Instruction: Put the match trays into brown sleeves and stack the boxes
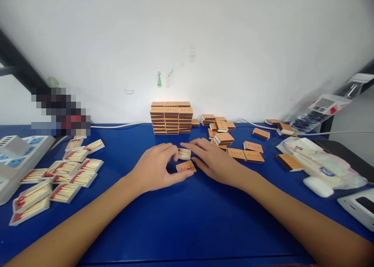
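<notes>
Between my hands on the blue table lies an open matchbox tray [184, 154] filled with matches. Right in front of it, an orange matchbox sleeve [186, 167] lies flat. My left hand [159, 165] curves around both from the left: the curled index finger is by the tray's left end and the thumb reaches along the sleeve's front edge. Over on the other side, my right hand [214, 161] has its fingers spread, with fingertips near the right ends of the tray and sleeve. Neither hand visibly grips anything, and contact is hard to judge.
A neat stack of matchboxes [171, 119] stands against the wall. Loose matchboxes [223, 138] lie at right, near a tissue pack [321, 161], a white case [318, 186] and a bottle [330, 103]. Several match-filled trays [66, 192] and a power strip [35, 158] are left.
</notes>
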Motion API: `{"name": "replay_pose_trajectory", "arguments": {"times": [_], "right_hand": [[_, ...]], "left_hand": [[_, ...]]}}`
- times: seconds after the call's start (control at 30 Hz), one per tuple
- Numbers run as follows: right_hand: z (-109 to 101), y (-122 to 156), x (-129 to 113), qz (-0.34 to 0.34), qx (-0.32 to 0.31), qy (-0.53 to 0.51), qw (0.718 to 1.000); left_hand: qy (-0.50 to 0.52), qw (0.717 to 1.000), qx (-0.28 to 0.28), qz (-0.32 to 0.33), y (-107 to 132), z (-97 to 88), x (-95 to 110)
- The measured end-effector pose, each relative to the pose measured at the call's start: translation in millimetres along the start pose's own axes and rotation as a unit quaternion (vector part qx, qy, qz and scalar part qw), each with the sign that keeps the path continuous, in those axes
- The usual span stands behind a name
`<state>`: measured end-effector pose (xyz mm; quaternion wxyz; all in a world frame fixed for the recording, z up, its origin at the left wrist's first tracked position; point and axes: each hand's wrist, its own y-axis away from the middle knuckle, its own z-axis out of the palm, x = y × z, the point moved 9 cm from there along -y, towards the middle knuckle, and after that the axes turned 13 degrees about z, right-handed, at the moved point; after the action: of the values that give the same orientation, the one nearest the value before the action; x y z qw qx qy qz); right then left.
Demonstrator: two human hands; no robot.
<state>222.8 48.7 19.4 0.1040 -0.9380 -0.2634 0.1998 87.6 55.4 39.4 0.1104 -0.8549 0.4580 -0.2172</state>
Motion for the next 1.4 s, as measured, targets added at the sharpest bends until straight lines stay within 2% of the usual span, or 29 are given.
{"name": "replay_pose_trajectory", "arguments": {"times": [0.1,0.2,0.3,0.4,0.53,0.63,0.77,0.97,1.17,1.4], "right_hand": [[7.4,2.7,-7.8,-0.053,-0.023,0.057,0.997],[15.6,4.8,-8.0,-0.076,-0.06,0.065,0.993],[13.8,3.1,-2.7,-0.049,-0.067,0.025,0.996],[6.3,1.6,0.6,-0.014,-0.065,-0.027,0.997],[-2.9,0.6,8.5,0.05,-0.051,-0.066,0.995],[-4.8,0.2,16.8,0.09,-0.035,-0.049,0.994],[-6.8,-0.6,23.1,0.091,-0.023,-0.052,0.994],[-16.5,-4.3,34.4,0.11,-0.02,-0.145,0.983],[-20.2,-7.2,31.7,0.111,-0.015,-0.22,0.969],[-28.8,-4.9,23.6,0.095,-0.008,-0.207,0.974]], "left_hand": [[-0.024,0.999,-0.04,0.013,-0.2,6.1,6.1],[-0.012,0.997,-0.075,0.016,1.6,14.2,4.2],[-0.005,0.995,-0.093,0.026,3.5,14.3,1.8],[-0.021,0.994,-0.1,0.03,4.4,6.7,-3.5],[-0.05,0.995,-0.088,0.013,4.3,-6.2,-16.5],[-0.052,0.994,-0.093,0.001,5.0,-6.9,-24.6],[-0.014,0.995,-0.097,-0.008,6.4,-1.4,-30.6],[-0.02,0.997,-0.072,-0.029,6.0,-3.6,-41.5],[0.056,0.997,-0.039,-0.037,6.2,-4.0,-49.2],[0.082,0.996,-0.005,-0.046,6.0,-7.5,-51.8]]}}
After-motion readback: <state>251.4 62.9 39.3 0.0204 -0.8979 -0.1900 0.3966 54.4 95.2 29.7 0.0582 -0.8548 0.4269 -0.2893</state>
